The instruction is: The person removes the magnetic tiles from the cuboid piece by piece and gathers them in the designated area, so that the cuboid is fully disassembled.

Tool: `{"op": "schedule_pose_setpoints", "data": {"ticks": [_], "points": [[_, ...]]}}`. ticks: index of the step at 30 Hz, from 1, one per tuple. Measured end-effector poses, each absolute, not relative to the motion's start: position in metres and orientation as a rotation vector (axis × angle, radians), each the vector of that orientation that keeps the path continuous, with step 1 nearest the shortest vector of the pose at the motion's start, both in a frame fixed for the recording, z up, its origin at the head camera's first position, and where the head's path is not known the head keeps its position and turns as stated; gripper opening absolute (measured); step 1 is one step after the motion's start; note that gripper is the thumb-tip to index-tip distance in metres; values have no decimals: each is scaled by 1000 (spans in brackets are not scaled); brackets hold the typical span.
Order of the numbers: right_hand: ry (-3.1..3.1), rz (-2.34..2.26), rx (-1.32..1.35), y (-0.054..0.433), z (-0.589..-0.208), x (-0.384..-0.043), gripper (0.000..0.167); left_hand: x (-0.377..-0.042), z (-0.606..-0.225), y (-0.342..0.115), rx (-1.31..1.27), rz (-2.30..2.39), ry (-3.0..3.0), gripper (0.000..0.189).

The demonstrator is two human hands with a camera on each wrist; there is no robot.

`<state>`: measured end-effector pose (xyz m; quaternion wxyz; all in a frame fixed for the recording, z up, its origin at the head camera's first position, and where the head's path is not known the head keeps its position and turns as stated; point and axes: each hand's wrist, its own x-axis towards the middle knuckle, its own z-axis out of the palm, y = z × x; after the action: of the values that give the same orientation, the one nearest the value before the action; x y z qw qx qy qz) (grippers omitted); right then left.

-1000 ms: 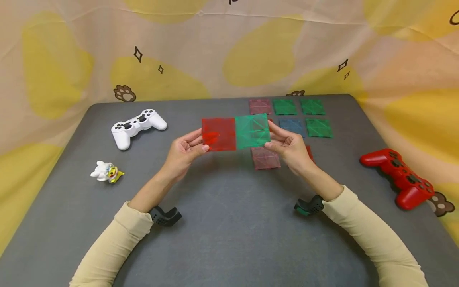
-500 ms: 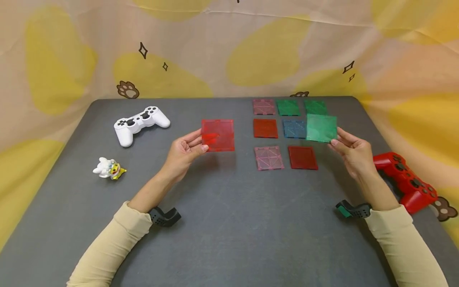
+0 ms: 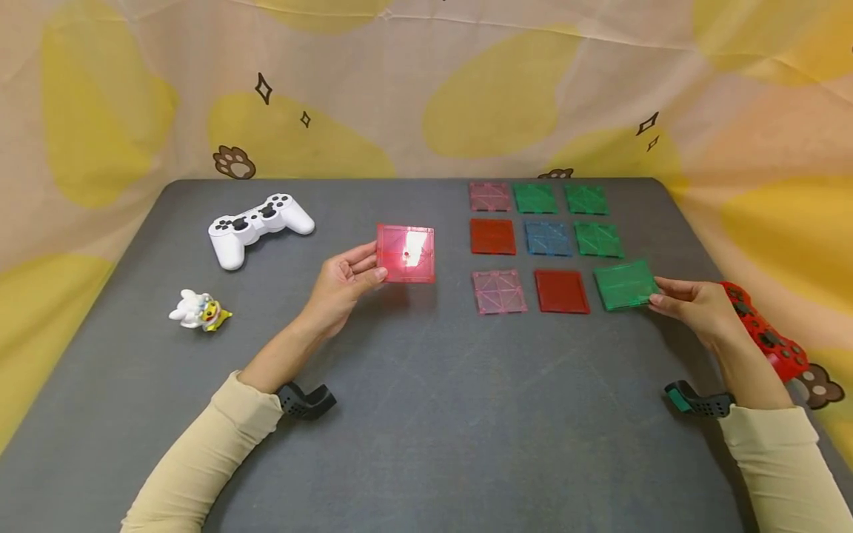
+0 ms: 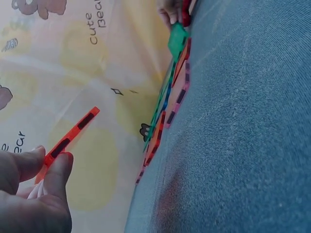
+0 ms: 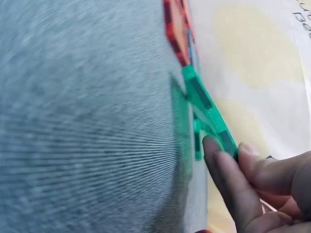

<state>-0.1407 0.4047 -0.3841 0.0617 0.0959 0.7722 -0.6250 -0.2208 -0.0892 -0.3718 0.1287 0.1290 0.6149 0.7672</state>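
Note:
My left hand [image 3: 343, 285] pinches a translucent red magnetic tile [image 3: 393, 268] by its left edge, above the table; light glares off its face. At the right, my right hand [image 3: 696, 307] pinches a green magnetic tile [image 3: 625, 285] at its right edge. The right wrist view shows this green tile [image 5: 206, 104] tilted, its held side raised over its shadow and its far edge close to a red tile [image 5: 176, 29]; whether they touch I cannot tell. That red tile [image 3: 562, 292] lies flat beside a pink tile [image 3: 500, 292] in the front row.
Behind lie an orange-red tile [image 3: 493, 237], a blue tile [image 3: 548, 239] and a green tile [image 3: 599, 240], with another row farther back. A white game controller [image 3: 260, 226] and a small figurine [image 3: 201, 311] are left. A red controller [image 3: 773, 340], partly hidden by my right arm, is right.
The red and green tiles, side by side a second ago, are apart. My right hand has carried the green one rightward and down to the front row. My left hand stays, its tile tilted slightly.

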Motion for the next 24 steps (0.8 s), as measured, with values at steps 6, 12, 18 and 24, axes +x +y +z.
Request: {"op": "schedule_pose_setpoints", "data": {"ticks": [6,12,18,24], "points": [[2684,-1239,308,396,-380,-140,58,-219,-374,-91,306,2190,1800,48],[2943,-790,194,384,-378,-144,42,-212,-376,-90,167,2144,1772,45],[3026,-662,158,380,-378,-146,35,-197,-381,-76,147,2052,1654,44],[3096,-584,201,370,-374,-141,23,-181,-389,-59,172,1976,1564,42]]}}
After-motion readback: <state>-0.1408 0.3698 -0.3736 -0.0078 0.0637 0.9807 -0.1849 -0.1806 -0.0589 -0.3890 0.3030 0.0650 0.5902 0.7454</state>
